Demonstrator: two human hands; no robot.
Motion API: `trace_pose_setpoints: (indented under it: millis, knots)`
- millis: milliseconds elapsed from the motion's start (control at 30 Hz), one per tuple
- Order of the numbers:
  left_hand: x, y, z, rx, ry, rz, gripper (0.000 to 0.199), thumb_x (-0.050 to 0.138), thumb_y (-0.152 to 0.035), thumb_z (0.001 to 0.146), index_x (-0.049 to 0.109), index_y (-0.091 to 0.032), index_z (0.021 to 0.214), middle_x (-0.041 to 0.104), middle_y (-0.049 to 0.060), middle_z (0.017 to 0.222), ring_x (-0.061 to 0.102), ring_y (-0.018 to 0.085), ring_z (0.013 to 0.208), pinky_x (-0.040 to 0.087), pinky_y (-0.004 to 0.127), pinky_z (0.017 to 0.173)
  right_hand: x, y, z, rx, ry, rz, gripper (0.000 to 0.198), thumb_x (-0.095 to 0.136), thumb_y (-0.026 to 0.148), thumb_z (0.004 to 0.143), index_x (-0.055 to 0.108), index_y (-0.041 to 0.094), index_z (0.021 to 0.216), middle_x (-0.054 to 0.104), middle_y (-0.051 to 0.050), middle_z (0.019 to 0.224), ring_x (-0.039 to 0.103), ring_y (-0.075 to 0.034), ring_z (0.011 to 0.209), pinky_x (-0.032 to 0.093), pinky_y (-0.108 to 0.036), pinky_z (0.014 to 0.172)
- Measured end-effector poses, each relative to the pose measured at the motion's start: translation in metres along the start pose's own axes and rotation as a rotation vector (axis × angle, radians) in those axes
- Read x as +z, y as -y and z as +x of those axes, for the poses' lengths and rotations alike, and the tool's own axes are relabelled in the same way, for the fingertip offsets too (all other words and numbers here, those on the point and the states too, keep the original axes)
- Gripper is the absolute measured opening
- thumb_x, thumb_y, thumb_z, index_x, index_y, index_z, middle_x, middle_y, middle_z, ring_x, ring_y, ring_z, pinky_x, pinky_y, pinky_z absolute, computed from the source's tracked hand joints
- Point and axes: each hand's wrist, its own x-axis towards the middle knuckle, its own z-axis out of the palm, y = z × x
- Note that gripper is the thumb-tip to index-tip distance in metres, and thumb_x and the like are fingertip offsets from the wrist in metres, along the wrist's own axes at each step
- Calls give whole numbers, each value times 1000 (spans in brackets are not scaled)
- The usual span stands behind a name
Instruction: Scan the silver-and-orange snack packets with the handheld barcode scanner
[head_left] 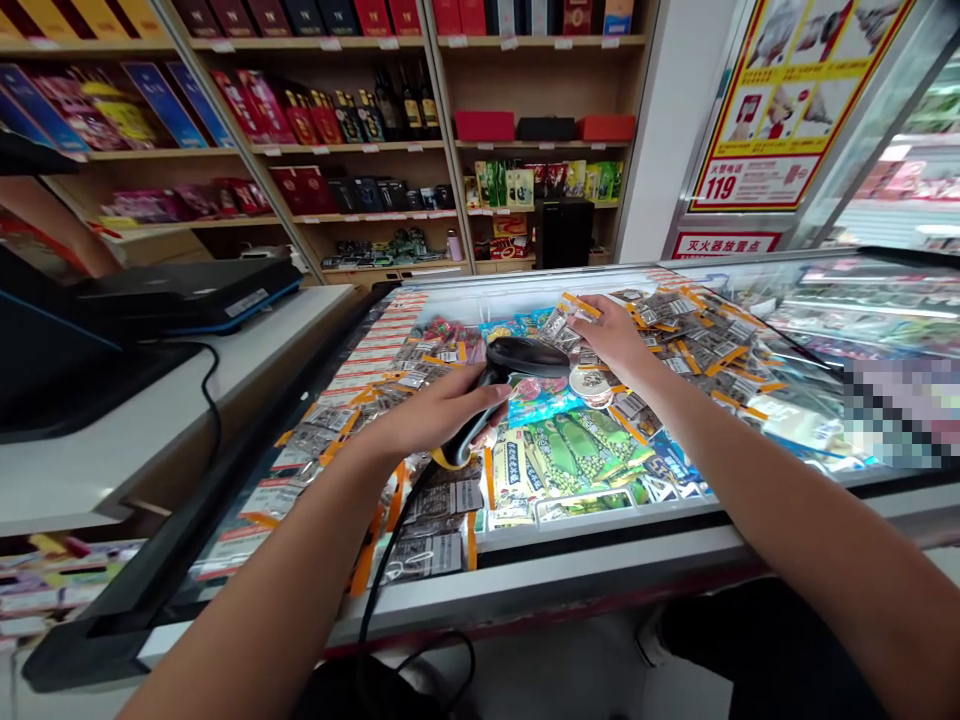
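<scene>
My left hand (450, 405) is wrapped around the handle of a black barcode scanner (525, 354), whose head points right, toward my other hand. A cable (390, 540) runs down from the handle. In my right hand (611, 335) is a small clear packet with orange edges (561, 318), pinched between thumb and fingers just beyond the scanner head. Many similar packets lie on the glass to the right (705, 330) and to the left (330, 420). Their contents are too small to make out. Both hands are above the glass top of a chest freezer (600, 535).
Under the glass are green ice-cream packs (577, 450) and a blue pack (544, 400). At left, a counter (247, 350) holds a black checkout device (187, 290), with another person's arm (60, 225) behind it. Stocked shelves (352, 145) line the back wall.
</scene>
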Motion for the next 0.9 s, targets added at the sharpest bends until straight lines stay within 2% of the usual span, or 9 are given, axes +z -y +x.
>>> trace_pose_setpoints:
  millis: [233, 467, 767, 900]
  knots:
    - [-2, 8, 2, -10, -28, 5, 31, 57, -48, 94, 54, -18, 86, 57, 0, 70, 54, 11, 56, 44, 23, 52, -3, -2, 2, -6, 16, 19, 42, 75, 41, 77, 64, 23, 113, 67, -4, 104, 65, -17, 82, 60, -33, 73]
    - [-5, 11, 2, 13, 37, -5, 36, 51, -50, 97, 54, -18, 82, 56, 1, 66, 52, 12, 54, 41, 24, 51, -7, -1, 4, -34, -8, 7, 43, 75, 42, 75, 64, 22, 111, 66, -4, 100, 64, -17, 80, 61, -35, 72]
    - [-6, 6, 2, -15, -87, 15, 28, 60, -45, 93, 58, -18, 85, 58, 0, 70, 52, 10, 56, 41, 21, 51, -9, -7, 9, -70, -6, -27, 42, 75, 44, 76, 65, 24, 112, 66, -5, 104, 64, -16, 76, 62, -36, 70]
    - [-7, 5, 2, -23, -95, 30, 21, 62, -39, 91, 60, -19, 86, 60, 0, 71, 53, 11, 59, 42, 22, 53, -11, -4, 7, -85, -6, -52, 42, 74, 44, 77, 65, 24, 112, 67, -6, 108, 65, -17, 78, 61, -36, 70]
